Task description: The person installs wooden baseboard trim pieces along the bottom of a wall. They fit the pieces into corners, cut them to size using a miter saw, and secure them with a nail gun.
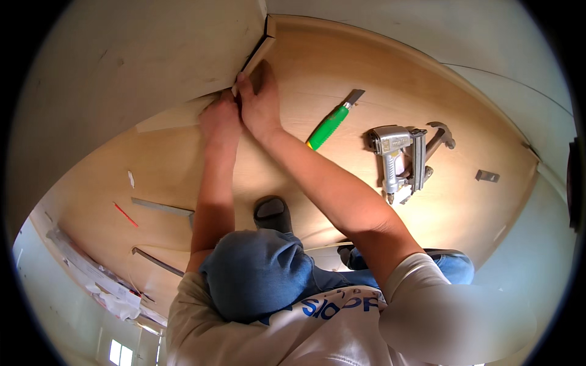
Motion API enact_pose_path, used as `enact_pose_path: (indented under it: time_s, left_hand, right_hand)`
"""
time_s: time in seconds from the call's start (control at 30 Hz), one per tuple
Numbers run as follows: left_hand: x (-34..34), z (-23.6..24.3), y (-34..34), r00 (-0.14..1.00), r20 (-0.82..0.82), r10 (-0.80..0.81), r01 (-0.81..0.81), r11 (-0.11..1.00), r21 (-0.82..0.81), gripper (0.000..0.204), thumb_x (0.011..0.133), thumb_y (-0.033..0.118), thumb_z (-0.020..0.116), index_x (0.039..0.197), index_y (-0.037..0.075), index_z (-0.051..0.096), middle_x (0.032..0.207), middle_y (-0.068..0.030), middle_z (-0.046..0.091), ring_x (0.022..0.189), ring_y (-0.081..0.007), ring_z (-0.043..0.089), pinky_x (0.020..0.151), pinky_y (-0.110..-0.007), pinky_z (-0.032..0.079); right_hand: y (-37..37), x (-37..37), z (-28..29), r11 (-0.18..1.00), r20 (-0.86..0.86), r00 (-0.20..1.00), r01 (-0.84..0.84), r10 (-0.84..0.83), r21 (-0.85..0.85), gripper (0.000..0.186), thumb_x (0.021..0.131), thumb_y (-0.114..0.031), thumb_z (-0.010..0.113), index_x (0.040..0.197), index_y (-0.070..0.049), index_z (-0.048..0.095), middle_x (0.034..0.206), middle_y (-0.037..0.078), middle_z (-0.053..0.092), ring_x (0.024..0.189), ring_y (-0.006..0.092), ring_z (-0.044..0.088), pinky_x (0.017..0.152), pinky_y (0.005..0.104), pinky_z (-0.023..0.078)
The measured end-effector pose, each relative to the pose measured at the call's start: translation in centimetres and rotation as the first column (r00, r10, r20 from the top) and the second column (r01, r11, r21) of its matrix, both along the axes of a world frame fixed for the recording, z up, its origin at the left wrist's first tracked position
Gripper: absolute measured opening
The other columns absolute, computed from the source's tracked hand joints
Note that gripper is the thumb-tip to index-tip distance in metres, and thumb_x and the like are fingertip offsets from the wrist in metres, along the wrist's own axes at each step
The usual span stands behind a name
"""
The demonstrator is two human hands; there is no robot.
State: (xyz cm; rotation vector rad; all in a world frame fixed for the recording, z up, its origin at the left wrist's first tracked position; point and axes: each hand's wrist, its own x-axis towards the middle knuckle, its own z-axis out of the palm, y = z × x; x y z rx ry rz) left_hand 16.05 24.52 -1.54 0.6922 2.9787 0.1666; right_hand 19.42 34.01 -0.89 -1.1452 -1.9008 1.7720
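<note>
Head: left hand (221,119), right hand (261,107) at trim (260,50).

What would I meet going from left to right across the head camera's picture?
Thin red stick, bare left hand, bare right hand, green-handled cutter knife with a grey blade, silver metal nail gun, small flat grey rectangular piece.
</note>
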Motion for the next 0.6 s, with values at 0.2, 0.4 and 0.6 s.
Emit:
enact_pose_path:
  time_s: [0.2,0.4,0.6]
  left_hand:
    - [0.0,0.0,-0.6,0.994,0.108,0.006,-0.008,1.0,0.016,0.014,0.094,0.025,0.062,0.092,0.012,0.066,0.072,-0.0148,0.072,0.069,-0.0364,0.072,0.062,-0.052,0.057]
    - [0.1,-0.8,-1.7,0.993,0.106,-0.05,0.045,0.997,0.058,0.01,0.091,0.021,0.064,0.091,0.011,0.065,0.076,-0.0146,0.073,0.07,-0.0375,0.072,0.063,-0.052,0.057]
    - [0.2,-0.7,-1.9,0.995,0.064,-0.078,0.073,0.994,0.078,0.01,0.09,0.021,0.065,0.087,0.011,0.065,0.075,-0.0145,0.072,0.069,-0.0375,0.072,0.06,-0.051,0.057]
  right_hand:
    - [-0.8,-0.8,-2.1,0.98,-0.194,0.98,0.011,-0.05,-0.196,0.063,0.103,-0.017,0.055,0.157,0.001,0.027,0.149,0.022,0.049,0.139,0.031,0.047,0.113,0.0375,0.039]
    - [-1.0,-0.7,-2.0,0.993,-0.119,0.993,0.004,-0.018,-0.118,0.061,0.103,-0.015,0.055,0.156,0.001,0.028,0.149,0.022,0.05,0.138,0.0315,0.048,0.112,0.0378,0.041]
    - [-1.1,-0.6,-1.6,0.997,-0.158,0.987,0.003,-0.015,-0.078,0.063,0.101,-0.018,0.056,0.154,0.005,0.03,0.15,0.027,0.045,0.14,0.0383,0.044,0.115,0.0411,0.037]
